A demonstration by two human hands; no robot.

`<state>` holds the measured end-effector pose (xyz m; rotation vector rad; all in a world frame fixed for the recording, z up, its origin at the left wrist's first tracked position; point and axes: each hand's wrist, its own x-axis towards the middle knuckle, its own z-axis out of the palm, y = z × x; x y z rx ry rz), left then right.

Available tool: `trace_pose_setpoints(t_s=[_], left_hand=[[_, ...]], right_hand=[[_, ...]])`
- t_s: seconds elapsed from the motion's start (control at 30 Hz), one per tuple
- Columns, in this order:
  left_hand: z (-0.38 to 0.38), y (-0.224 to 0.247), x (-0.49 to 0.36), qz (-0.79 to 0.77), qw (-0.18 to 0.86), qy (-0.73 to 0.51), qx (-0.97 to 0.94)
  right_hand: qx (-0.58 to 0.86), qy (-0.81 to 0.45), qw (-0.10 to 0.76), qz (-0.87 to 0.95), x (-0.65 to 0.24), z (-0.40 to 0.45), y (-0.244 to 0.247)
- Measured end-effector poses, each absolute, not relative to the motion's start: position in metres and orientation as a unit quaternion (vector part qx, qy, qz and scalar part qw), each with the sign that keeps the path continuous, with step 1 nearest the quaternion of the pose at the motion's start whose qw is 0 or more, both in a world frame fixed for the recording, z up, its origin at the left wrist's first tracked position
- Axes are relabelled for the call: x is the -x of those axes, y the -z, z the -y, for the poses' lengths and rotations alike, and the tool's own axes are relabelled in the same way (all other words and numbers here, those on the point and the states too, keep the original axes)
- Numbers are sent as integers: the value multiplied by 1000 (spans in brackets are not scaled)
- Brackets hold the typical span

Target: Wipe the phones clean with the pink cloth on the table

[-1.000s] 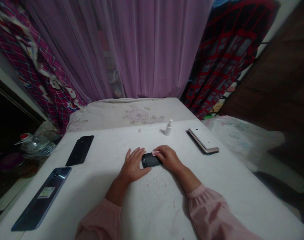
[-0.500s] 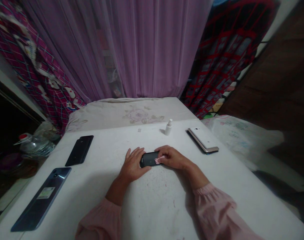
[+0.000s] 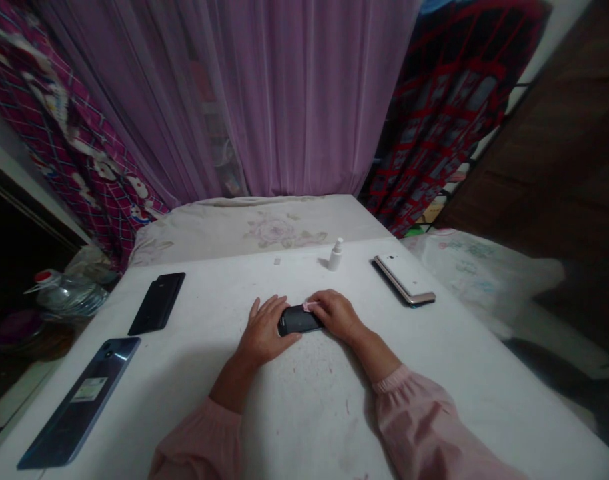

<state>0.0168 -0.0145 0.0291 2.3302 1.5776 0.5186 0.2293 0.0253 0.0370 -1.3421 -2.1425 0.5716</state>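
Observation:
A dark phone (image 3: 301, 321) lies flat on the white table in front of me. My left hand (image 3: 268, 329) grips its left end, thumb along the near side and fingers at the far side. Pinched in my right hand (image 3: 335, 315) is a small pink-and-white piece (image 3: 310, 306), at the phone's far edge; whether it is cloth or something firmer I cannot tell. The right hand covers the phone's right end. Beyond my hands a small white bottle (image 3: 335, 256) stands upright.
To the left lie a black phone (image 3: 157, 304) and a larger blue phone (image 3: 79, 407) with a label. Stacked phones (image 3: 404, 277), a white one on top, lie at the right. A tiny pale square (image 3: 277, 262) sits farther back. Specks mark the white table (image 3: 314, 413).
My right hand has moved the pink-and-white piece from the phone's face up and left to its far edge. The left hand keeps its grip. The whole view has shifted slightly.

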Motion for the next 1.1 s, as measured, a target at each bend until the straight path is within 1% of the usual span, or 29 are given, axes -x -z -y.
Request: trace_pose_setpoints(t_s=[0.2,0.33,0.43,0.6,0.73,0.93,1.0,1.1], left_hand=[[15,-32,-18,-555,141,-177,-801],[14,-31,-19,-557,137,-185,-798],[14,-28,-18,-557,129,-196,-796],[13,-24,-16,-549,123,-201,-802],[13,-22,-16,-546,119,-202,-804],[14,-22,-16,-548,117,-202,-803],[14,-23,-16,-549,118,-201,-803],[13,-24,-16,-551,118,-201,-801]], right_hand=[[415,-281,296,813,-250,-33,-39],[389,-340,285,807,-263,-35,-39],[383,-357,276,806,-266,-35,-40],[396,-319,298,808,-259,-35,-36],[441,-265,322,795,-249,-35,-33],[492,-209,320,782,-239,-33,-31],[491,-211,322,782,-240,-34,-31],[448,-254,325,793,-248,-37,-32]])
